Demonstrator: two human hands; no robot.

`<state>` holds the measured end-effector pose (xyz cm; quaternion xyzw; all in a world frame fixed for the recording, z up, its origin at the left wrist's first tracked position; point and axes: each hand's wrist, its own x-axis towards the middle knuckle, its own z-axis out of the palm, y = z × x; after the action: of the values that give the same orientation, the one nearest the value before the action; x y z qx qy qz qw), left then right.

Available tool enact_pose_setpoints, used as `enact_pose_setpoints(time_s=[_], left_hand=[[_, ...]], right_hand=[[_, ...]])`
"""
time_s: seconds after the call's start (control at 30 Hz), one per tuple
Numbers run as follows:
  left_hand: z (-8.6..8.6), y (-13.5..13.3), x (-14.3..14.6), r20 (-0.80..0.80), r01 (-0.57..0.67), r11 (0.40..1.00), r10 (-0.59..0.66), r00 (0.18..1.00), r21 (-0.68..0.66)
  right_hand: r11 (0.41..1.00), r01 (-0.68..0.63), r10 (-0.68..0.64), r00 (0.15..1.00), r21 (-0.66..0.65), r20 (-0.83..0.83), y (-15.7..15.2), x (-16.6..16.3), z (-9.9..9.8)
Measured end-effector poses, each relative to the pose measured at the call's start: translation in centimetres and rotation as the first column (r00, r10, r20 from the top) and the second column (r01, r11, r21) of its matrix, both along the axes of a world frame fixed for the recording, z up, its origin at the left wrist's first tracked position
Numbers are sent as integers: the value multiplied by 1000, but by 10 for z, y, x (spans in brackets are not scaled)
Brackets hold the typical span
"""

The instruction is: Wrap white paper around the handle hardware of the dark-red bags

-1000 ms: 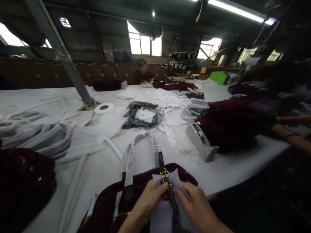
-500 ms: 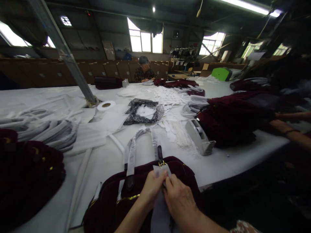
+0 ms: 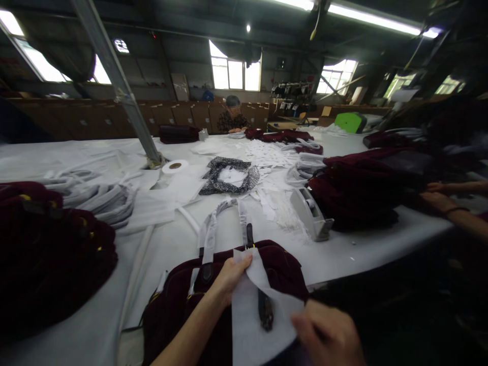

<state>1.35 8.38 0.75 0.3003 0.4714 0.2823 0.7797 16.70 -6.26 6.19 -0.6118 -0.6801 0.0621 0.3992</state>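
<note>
A dark maroon handbag (image 3: 284,262) lies in front of me, its two handles (image 3: 209,231) wrapped in pale sleeves and pointing away. Over its near right part hangs a thin white wrapping sheet (image 3: 244,315). My left hand (image 3: 234,274) pinches the top of this sheet, close to the base of the right handle. At lower right, my right hand (image 3: 330,328), blurred, is closed at the sheet's right corner and holds it out sideways. A dark strap-like piece (image 3: 266,310) with a shiny end shows against the opened sheet.
A grey tape dispenser (image 3: 310,213) stands right of the handles. Maroon bags are piled at left (image 3: 57,264) and right (image 3: 354,188), where another person's hands (image 3: 438,198) work. Behind are a black-and-white patterned bag (image 3: 229,175) with white scraps, a white roll (image 3: 175,166) and a metal post (image 3: 129,101).
My right hand has moved from beside my left hand down and to the right, drawing the sheet open. The dark piece now shows. The view has shifted slightly.
</note>
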Motion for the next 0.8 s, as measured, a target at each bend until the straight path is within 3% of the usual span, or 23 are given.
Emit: enact_pose_setpoints(time_s=[0.03,0.07,0.13,0.2,0.27,0.4,0.5,0.63,0.8], left_hand=[[1,0,-1,-13,-7,1000,7,1000,6],[2,0,-1,-23,-14,1000,15,1000,13],[4,-1,0,-27,-24,999,24,999,31],[5,-1,0,-21,-27,998,28,999,52],[5,-1,1,-10,-12,997,13,1000,79],[5,-2,-1,-47,10,992,-5,999,122],[10,-6,-9,-62,53,988,-45,997,143],[15,-10,-22,-82,149,970,-136,987,190],[8,-10,-25,-115,47,980,-25,993,192]], right_hand=[[998,37,-41,996,-50,-84,16,7,2],[982,65,-113,957,-180,-267,34,13,3],[910,-36,-226,793,-414,-566,67,17,-3],[803,-223,-280,678,-552,-680,93,12,-15],[703,-341,-297,657,-624,-693,107,1,-28],[610,-383,-347,659,-694,-667,118,-20,-40],[561,-341,-327,746,-754,-580,120,-26,-37],[551,-239,-260,861,-800,-437,124,-26,-30],[506,-189,-216,917,-841,-336,137,-20,-25]])
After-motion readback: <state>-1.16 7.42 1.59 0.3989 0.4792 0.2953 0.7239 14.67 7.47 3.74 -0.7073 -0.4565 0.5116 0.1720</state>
